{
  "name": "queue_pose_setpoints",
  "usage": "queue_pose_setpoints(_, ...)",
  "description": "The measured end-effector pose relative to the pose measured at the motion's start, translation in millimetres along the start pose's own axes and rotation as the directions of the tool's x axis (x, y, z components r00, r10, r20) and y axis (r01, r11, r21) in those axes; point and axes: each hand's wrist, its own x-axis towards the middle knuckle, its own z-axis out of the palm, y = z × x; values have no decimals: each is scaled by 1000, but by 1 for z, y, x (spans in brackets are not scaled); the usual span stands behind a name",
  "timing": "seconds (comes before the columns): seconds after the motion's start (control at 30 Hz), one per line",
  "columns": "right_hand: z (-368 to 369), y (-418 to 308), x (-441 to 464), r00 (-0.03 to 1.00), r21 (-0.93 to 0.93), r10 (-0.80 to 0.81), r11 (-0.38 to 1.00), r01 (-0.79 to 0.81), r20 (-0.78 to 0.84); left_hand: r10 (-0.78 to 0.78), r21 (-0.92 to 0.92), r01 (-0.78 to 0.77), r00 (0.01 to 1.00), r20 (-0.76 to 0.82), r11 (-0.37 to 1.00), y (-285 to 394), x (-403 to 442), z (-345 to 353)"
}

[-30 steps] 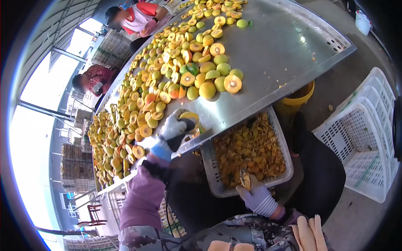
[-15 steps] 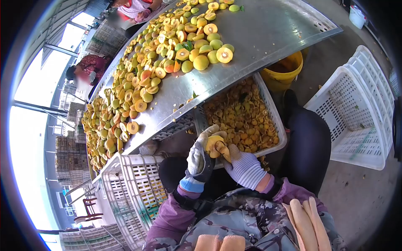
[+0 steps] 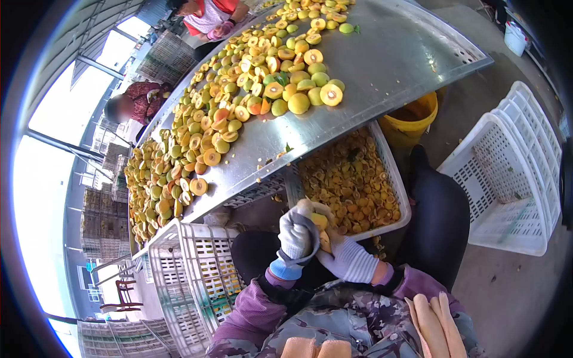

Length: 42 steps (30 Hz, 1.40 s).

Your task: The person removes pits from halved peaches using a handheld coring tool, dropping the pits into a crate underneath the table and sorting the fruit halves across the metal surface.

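Observation:
My left hand [image 3: 295, 237], in a grey-and-white work glove, is closed around a yellow apricot half [image 3: 319, 221]. Close against it, my right hand [image 3: 347, 260], in a striped knit glove, grips a small tan tool [image 3: 325, 241] that points at the fruit; its working end is hidden. Just beyond both hands sits a white crate [image 3: 391, 222] full of cut, brownish-yellow fruit pieces [image 3: 352, 185]. Above it, a metal table [image 3: 382, 65] carries a long heap of halved apricots [image 3: 203, 128], green to orange, many with the cut face up.
Stacked white plastic crates [image 3: 507, 173] stand to my right, and another white crate [image 3: 197, 274] to my left. Under the table edge is a yellow bucket [image 3: 412, 122]. Two people [image 3: 209, 15] work across the table. A white bucket [image 3: 514, 39] stands far right.
The apricot half has turned in my left hand, so its cut face no longer shows. My left fingers are wrapped further over it. The whole view has shifted slightly.

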Motion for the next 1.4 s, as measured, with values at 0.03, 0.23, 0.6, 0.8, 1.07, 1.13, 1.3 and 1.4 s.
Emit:
queue_pose_setpoints(0.03, 2, 4, 1, 980, 115, -171, 976, 183, -104, 97, -48, -94, 994, 53, 994, -4, 1, 0)
queue_pose_setpoints(0.23, -50, -35, 2, 748, 641, 158, 421, -642, 645, -58, -97, 116, 883, 465, 989, 23, 20, -9)
queue_pose_setpoints(0.6, -53, -56, 3, 732, 718, 118, 140, -682, 672, 98, -368, 61, 912, 399, 928, 20, 15, 1)
queue_pose_setpoints(0.8, -38, -48, 4, 819, 584, 237, 600, -547, 523, -36, -139, 67, 976, 215, 988, 10, 8, -9)
queue_pose_setpoints(1.07, -48, -56, 2, 721, 706, 165, 145, -693, 674, -213, -302, 248, 966, 144, 921, 23, -2, 0)
queue_pose_setpoints(1.13, -48, -55, 0, 729, 710, 123, 167, -684, 673, -259, -402, 283, 959, 114, 871, 25, -6, 2)
queue_pose_setpoints(1.3, -48, -61, 0, 742, 731, -17, 186, -656, 670, -423, -622, 394, 899, 109, 677, 42, -13, -7)
queue_pose_setpoints(1.4, -56, -60, -3, 720, 705, -52, 259, -660, 693, -312, -630, 268, 949, 43, 729, 50, -14, -27)
